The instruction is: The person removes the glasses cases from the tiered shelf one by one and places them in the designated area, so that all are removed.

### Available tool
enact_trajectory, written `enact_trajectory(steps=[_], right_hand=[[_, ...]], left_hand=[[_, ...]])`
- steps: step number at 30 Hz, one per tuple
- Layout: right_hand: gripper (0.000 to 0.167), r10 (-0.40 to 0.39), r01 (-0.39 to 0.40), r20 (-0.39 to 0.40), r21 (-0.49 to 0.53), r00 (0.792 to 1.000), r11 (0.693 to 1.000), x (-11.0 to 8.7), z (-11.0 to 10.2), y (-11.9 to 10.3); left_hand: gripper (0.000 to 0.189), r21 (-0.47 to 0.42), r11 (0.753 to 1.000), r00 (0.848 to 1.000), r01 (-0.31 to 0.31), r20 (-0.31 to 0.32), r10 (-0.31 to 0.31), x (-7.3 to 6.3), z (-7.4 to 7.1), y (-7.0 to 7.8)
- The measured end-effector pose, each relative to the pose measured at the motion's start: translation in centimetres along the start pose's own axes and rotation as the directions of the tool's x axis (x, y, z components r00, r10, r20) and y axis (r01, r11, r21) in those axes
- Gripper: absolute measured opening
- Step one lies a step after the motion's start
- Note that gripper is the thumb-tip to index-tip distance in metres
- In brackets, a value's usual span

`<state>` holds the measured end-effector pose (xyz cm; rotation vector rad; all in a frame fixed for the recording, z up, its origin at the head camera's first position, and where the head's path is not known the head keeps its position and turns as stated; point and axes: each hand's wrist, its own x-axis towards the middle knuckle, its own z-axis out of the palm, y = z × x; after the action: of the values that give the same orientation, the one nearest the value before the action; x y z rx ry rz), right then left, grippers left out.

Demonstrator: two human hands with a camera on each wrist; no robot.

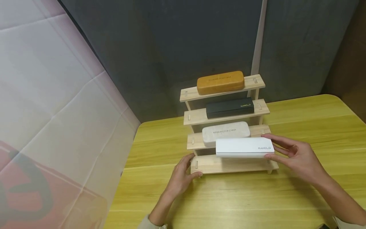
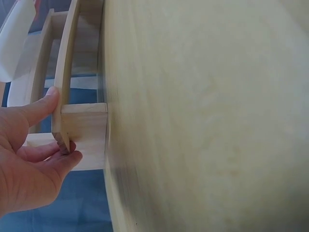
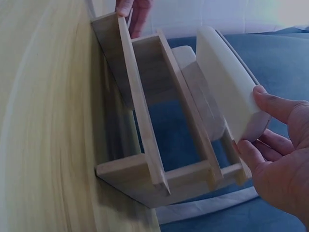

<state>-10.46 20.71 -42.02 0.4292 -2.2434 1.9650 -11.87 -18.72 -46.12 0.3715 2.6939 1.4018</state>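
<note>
One pale sheet (image 1: 57, 89) hangs at the far left of my screen, with a red and dark print low down on it. Next to the right, just below the middle of the frame, the left hand (image 1: 180, 175) pinches the left end of the lowest board of a wooden stand (image 1: 234, 166). I can see this well from the left wrist too. The stand sits on a yellow-green table (image 1: 228, 203), and its boards go up like stairs toward the dark gray cloth (image 1: 160, 47) at the top of the frame.

On it I see an orange-brown glasses case (image 1: 220, 83) on the top board, an off-white rounded case (image 1: 226, 131) on the third one down, and a black case (image 1: 228, 108) on the second. I'd say those three are done.

A bit more to the right, a white KANOLD case (image 1: 243, 146) is held up over the lowest board. I can't tell if it touches the board behind it. The right hand (image 1: 298, 159) pinches its right end, well apart from the left hand. I think the job is nearly finished: only this white one is not yet set down.
</note>
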Motion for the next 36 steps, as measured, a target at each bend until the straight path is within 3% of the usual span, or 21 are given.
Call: enact_trajectory(steps=[9,21,28,36], right_hand=[[0.057,0.025,-0.019,-0.030,0.182,0.999,0.983,-0.1,-1.8,-0.7],[0.058,0.053,-0.020,-0.129,0.245,0.990,0.969,0.1,-4.9,-1.0],[0.057,0.014,0.026,-0.189,0.212,0.982,0.977,0.1,-6.7,-1.2],[0.060,-0.014,0.096,-0.240,0.332,0.971,0.938,0.5,-8.6,-0.7]], left_hand=[[0.077,-0.004,1.000,1.000,-0.011,-0.003,0.011,-0.1,0.0,-0.1],[0.077,0.003,1.000,1.000,-0.016,0.005,0.016,-0.1,-0.1,-0.1],[0.077,0.004,1.000,1.000,-0.007,0.005,0.007,-0.1,-0.1,-0.1],[0.077,0.016,1.000,1.000,-0.015,0.006,0.015,-0.1,-0.1,-0.1]])
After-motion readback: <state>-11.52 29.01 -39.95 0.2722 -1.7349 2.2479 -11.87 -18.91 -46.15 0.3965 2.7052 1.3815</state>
